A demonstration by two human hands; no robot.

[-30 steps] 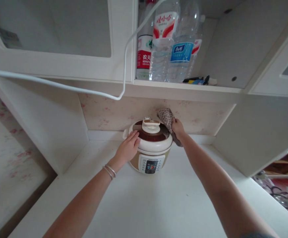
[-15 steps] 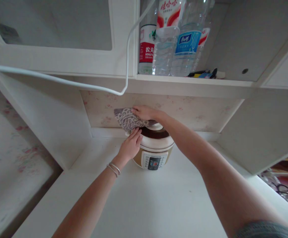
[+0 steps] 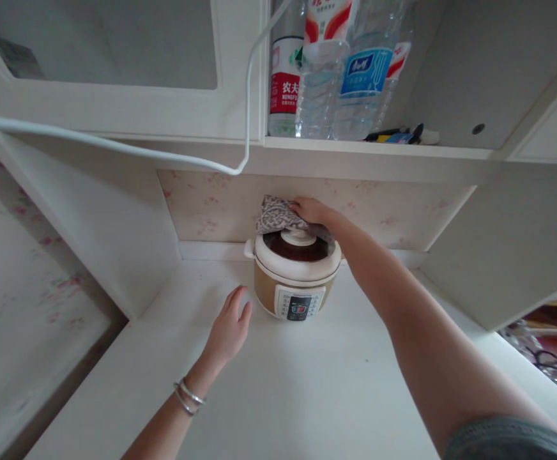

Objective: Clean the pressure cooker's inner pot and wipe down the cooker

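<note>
A cream and tan electric pressure cooker (image 3: 296, 281) with a dark lid and a control panel stands on the white counter (image 3: 278, 390) against the floral back wall. My right hand (image 3: 310, 209) reaches over the cooker's lid and presses a grey patterned cloth (image 3: 273, 214) against the wall just behind it, fingers closed on the cloth. My left hand (image 3: 228, 327), with bracelets at the wrist, hovers open over the counter to the left of the cooker and touches nothing.
Above, an open cupboard shelf (image 3: 365, 148) holds several plastic water bottles (image 3: 336, 70) and small items. A white cable (image 3: 115, 148) hangs across the closed glass cupboard door (image 3: 115, 57). A side wall closes the nook on the left, a cabinet panel (image 3: 513, 255) on the right.
My left hand has let go of the cooker's lid and drawn back over the counter. My right hand has swept the cloth along the wall, left and then back to behind the lid.
</note>
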